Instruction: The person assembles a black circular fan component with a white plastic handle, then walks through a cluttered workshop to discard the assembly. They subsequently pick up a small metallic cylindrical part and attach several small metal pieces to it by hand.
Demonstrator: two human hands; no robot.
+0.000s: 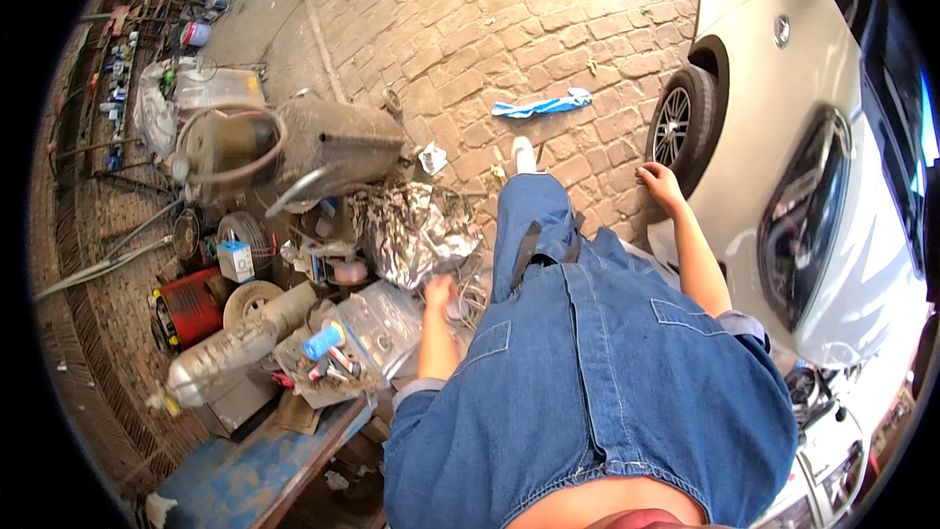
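Note:
My left hand (pixel 443 294) hangs low at my side, beside a crumpled silver foil sheet (pixel 416 235) and a clear plastic-covered box (pixel 377 323). Its fingers are blurred, so whether it grips anything is hidden. On the other side, my right hand (pixel 662 186) is in the air near the wheel (pixel 682 122) of a pale car (pixel 774 69). Its fingers are loosely bent and apart, with nothing seen in them. One white shoe (pixel 523 155) steps forward on the brick paving (pixel 431 49).
A blue-and-white plastic wrapper (pixel 541 105) lies on the paving ahead. Along the left stand a rusty tank (pixel 338 147), a grey cylinder (pixel 240 343), a red machine (pixel 196 309) and a worn blue table (pixel 250 475). The car lines the right side.

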